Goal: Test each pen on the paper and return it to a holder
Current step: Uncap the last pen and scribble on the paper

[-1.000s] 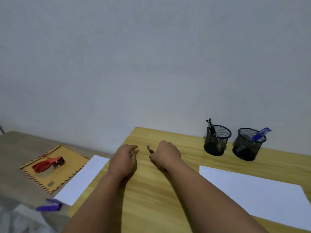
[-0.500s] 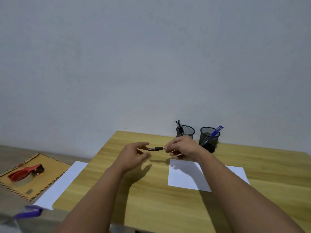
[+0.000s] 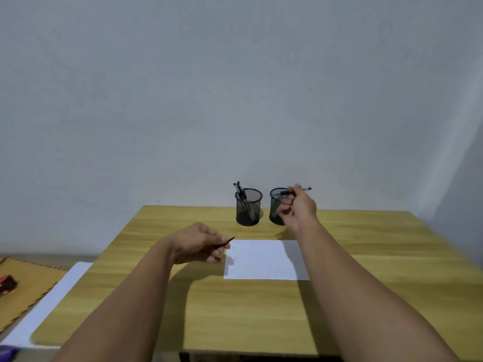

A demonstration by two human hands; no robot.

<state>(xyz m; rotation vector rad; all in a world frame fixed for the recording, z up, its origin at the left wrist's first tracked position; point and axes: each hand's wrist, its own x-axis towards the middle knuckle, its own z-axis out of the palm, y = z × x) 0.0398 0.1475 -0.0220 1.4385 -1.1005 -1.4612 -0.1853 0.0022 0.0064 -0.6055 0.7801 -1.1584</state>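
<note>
Pale grey wall fills the upper half of the frame, and a light wooden desk (image 3: 261,309) spreads across the lower half. Both bare forearms reach in from the bottom edge. The left hand (image 3: 196,244), just left of centre, has its fingers curled, pinching a small dark piece, seemingly a pen cap (image 3: 226,242), whose tip sticks out over the left edge of the paper (image 3: 264,259). That white sheet lies flat in the middle of the desk between the two arms, with bare wood on every side of it and a broad free stretch toward the right edge.

Farther back, the right hand (image 3: 298,207) is raised in front of the right mesh holder (image 3: 275,205), fingers closed around a pen (image 3: 304,189) held roughly level above that holder's rim, its end pointing right. What lies inside this holder I cannot tell. The left mesh holder (image 3: 248,207) stands just beside it, near the desk's far edge, with black pens (image 3: 240,190) leaning out to the upper left.

At lower left, beyond the desk's edge, lie a white sheet (image 3: 52,296) and a tan board (image 3: 23,291).
</note>
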